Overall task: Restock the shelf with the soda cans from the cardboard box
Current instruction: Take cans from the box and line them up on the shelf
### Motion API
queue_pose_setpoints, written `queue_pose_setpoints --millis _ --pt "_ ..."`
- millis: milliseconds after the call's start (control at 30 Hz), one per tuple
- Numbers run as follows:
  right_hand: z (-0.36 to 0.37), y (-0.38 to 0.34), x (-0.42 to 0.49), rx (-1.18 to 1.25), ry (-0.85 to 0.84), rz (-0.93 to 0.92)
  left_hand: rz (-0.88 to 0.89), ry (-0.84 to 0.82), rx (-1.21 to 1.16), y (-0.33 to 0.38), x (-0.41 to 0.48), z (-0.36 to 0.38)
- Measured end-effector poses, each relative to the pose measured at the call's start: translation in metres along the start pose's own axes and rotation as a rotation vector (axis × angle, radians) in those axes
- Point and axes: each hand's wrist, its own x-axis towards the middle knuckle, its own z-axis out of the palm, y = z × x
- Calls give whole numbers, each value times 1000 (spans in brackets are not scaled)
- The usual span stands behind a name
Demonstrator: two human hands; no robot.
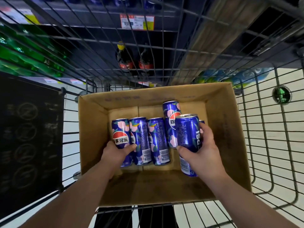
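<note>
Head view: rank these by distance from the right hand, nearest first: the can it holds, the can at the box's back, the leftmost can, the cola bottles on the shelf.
From the right hand:
1. held can: in its grip, right side of the box.
2. back can: just behind the held one.
3. leftmost can: box left, gripped by the left hand.
4. cola bottles: on the shelf, beyond the box.
</note>
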Motion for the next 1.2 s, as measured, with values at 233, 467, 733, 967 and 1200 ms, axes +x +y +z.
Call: queue_pose_setpoints --millis 233,467,733,967,1200 --pt "-6 -20 -9 101 3 26 39 -7 -118 5 -27 -13" --pt "-30 -93 -52 170 28 -54 324 -41 -281 54 -118 -46" --pt "-57 -204 -123 117 10 -361 569 37 -511 97 -262 -123" --pt "-45 -286 -202 133 -118 -585 713 172 -668 75 -354 -211" --pt "22 -370 -309 110 -287 -832 810 376 -840 13 -412 -330"
